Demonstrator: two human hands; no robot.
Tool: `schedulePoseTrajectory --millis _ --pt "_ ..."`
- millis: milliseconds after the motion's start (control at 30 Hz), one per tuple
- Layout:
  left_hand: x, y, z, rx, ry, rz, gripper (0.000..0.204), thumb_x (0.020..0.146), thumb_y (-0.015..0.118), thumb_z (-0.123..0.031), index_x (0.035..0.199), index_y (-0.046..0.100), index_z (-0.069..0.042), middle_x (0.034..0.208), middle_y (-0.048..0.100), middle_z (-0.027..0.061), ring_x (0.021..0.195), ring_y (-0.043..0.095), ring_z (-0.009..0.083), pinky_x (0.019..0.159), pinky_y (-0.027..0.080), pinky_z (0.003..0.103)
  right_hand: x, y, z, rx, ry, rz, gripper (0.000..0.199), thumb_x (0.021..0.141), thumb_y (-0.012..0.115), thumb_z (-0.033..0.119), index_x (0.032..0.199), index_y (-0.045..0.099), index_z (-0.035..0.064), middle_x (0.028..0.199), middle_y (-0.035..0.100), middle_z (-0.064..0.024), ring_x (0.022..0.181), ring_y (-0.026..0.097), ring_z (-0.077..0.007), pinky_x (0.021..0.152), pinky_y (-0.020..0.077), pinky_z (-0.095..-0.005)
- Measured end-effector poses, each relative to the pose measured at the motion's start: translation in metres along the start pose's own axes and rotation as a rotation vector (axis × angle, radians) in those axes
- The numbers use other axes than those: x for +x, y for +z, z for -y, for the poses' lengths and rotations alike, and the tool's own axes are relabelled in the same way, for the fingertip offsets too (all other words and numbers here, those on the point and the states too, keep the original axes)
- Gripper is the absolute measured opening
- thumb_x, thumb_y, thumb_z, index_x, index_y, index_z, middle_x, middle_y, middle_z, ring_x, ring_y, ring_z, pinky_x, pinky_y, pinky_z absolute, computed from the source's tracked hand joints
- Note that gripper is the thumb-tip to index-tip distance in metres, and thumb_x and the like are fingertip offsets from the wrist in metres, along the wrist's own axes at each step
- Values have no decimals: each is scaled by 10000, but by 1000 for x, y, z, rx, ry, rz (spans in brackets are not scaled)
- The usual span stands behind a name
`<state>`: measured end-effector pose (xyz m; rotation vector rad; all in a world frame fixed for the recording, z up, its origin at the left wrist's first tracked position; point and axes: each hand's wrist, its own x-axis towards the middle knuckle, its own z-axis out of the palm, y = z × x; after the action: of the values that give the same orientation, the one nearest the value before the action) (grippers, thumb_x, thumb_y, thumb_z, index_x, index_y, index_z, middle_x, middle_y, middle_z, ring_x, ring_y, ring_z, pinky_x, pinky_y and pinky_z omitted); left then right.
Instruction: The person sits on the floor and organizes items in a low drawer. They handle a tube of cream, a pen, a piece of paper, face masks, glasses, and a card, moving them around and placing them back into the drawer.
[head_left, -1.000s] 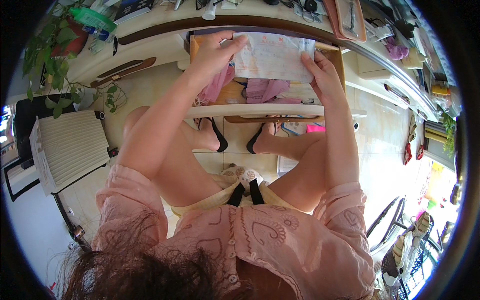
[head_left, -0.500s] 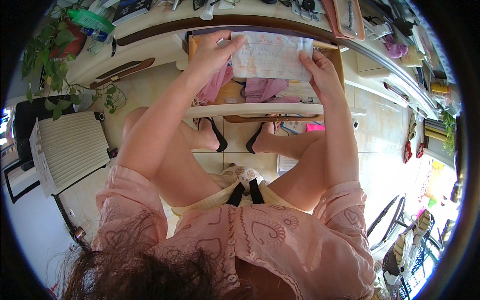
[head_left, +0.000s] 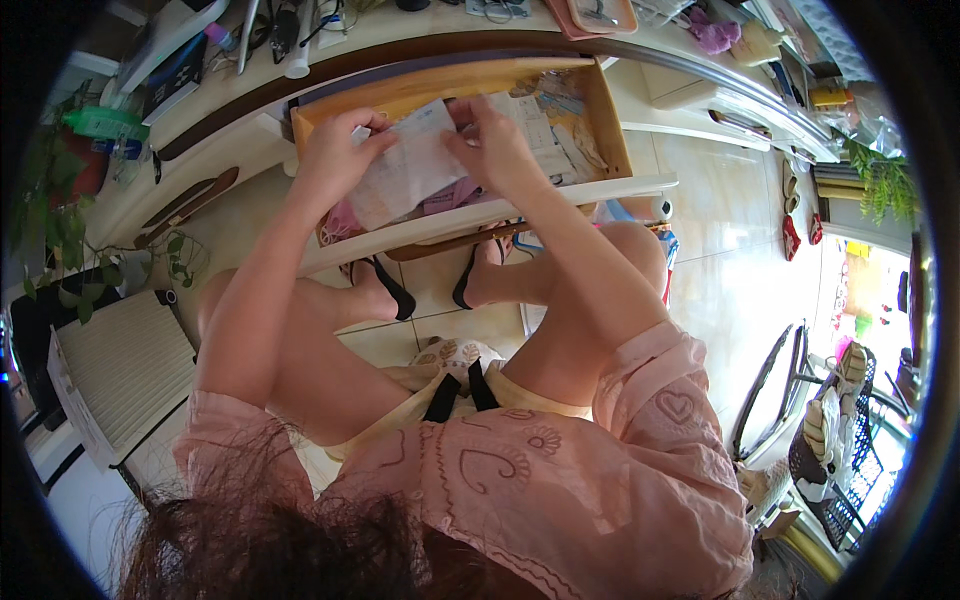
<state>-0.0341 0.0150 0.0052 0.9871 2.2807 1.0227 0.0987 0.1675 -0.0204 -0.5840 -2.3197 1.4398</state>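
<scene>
Over an open wooden drawer [head_left: 612, 120], a thin white paper slip [head_left: 405, 165] is tilted between my two hands. My left hand [head_left: 340, 160] is closed at its upper left edge, thumb against the fingers. My right hand [head_left: 495, 148] pinches the upper right corner, its fingers partly hiding the sheet. Pink cloth [head_left: 455, 195] shows in the drawer below the slip. To the right of my right hand, other papers [head_left: 537, 130] and small clear bags [head_left: 562, 95] lie in the drawer.
A dark-edged desktop [head_left: 400, 52] curves above the drawer, with assorted small items on it. The drawer front [head_left: 590, 195] sits above my knees. A potted plant [head_left: 65, 215] trails at the left, above a pale ribbed panel [head_left: 120, 370]. Red shoes [head_left: 790, 238] lie on the floor at right.
The slip has come down and left and tilted, no longer stretched flat. My right hand has moved left, closer to my left hand. The view has turned, exposing papers in the drawer's right side.
</scene>
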Motion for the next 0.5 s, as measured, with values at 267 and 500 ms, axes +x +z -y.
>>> schedulePoseTrajectory --millis 267,500 --pt "-10 7 -14 179 242 9 117 779 590 -113 857 613 -28 804 616 152 752 590 315 656 449 359 0 18 29 -554 -386 97 143 821 527 188 874 590 71 834 596 -110 903 533 -297 815 397 -433" --pt "-13 6 -20 108 152 7 124 793 575 -73 882 599 10 795 621 138 735 601 239 685 448 296 2 14 27 -438 -267 145 90 739 553 121 791 604 67 780 602 -123 764 598 -285 687 454 -381"
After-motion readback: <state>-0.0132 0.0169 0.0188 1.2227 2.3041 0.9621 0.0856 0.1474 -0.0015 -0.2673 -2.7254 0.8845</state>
